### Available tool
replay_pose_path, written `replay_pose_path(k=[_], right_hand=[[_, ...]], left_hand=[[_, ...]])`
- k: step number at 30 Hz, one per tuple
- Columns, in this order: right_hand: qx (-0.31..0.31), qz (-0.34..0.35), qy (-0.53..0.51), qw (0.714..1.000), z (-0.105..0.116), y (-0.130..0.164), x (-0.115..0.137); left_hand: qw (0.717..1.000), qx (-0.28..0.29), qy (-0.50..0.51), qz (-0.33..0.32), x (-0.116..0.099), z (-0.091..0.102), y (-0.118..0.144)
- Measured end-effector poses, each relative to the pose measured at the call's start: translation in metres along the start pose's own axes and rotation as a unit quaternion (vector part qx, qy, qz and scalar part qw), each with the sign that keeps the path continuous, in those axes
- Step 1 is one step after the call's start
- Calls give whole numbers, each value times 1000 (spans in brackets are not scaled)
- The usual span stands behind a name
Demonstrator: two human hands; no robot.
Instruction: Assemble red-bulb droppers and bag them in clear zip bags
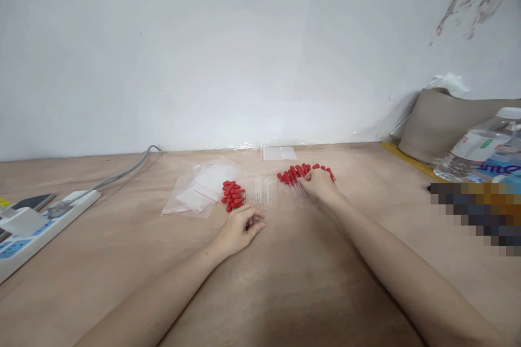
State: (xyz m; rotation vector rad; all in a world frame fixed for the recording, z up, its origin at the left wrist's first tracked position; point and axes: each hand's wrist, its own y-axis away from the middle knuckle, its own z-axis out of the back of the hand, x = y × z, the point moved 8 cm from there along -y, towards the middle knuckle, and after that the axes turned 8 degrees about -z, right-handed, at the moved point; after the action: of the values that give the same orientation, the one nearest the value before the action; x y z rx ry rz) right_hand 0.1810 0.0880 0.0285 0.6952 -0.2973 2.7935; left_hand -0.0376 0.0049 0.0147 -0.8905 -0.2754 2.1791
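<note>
Two groups of clear droppers with red rubber bulbs lie on a tan table (285, 282). My right hand (320, 183) rests on the right group of droppers (293, 174), fingers curled over them. My left hand (241, 229) lies on the table with its fingers loosely curled and nothing visible in it, just in front of the left group of droppers (233, 195), whose clear tubes point right. Several small clear zip bags (201, 190) lie to the left of that group.
Another flat clear bag (278, 153) lies by the white wall. A white power strip (38, 227) with a grey cable is at the left edge. At the right stand plastic water bottles (478, 152) and a grey cushion (442, 119).
</note>
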Motion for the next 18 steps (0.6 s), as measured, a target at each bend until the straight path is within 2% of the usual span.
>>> replay_pose_path(k=[3,8,13,18], right_hand=[[-11,8,25,1000,-4,-1,1],[13,20,17,1000,-9,-2,0],[-41,10,-2,999,1,12,9],[52,57,23,997,-26,26,44]], left_hand=[[1000,4,1,-2,0,-1,0],[1000,9,3,3,1,-1,-1],[1000,9,1,0,-1,0,-1],[1000,15,-4,-2,-1,-1,-2]])
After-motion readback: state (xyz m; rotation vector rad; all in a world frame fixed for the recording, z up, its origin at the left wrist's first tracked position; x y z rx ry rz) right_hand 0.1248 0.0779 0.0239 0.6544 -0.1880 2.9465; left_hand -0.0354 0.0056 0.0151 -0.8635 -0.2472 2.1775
